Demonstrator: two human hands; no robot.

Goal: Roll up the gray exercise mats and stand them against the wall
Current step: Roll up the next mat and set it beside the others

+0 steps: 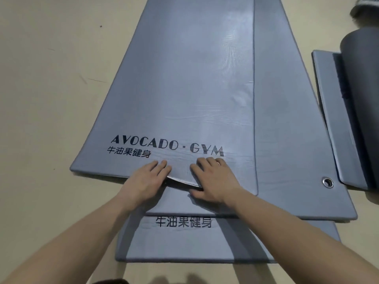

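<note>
Where the near short edge of the top mat [194,89] is raised off the layer below, it is held by both hands, close together near the middle of that edge. The left hand [147,181] is laid over the edge with its fingers close together and fairly straight on the upper face; its thumb is hidden. The right hand [213,179] pinches the edge, fingers on top and thumb beneath it, resting on the mat below. Between the two hands the pale underside of the lifted edge is shown. Just beyond the fingertips, black lettering [167,144] is printed across the mat.

Three gray mats are counted in the flat stack. The top mat is shifted to the left; the second mat [287,140] is exposed along the right side and near end, with one metal eyelet [327,182] at its near right corner. The third mat [184,242] projects nearest the person.

Apart from the stack's right edge, a fourth flat mat [326,103] is seen with one dark rolled mat [361,83] lying on it. A further roll end [365,9] is cut off at the upper right.

Open beige floor [45,103] is left along the stack's left edge, and a narrow strip on the right.
</note>
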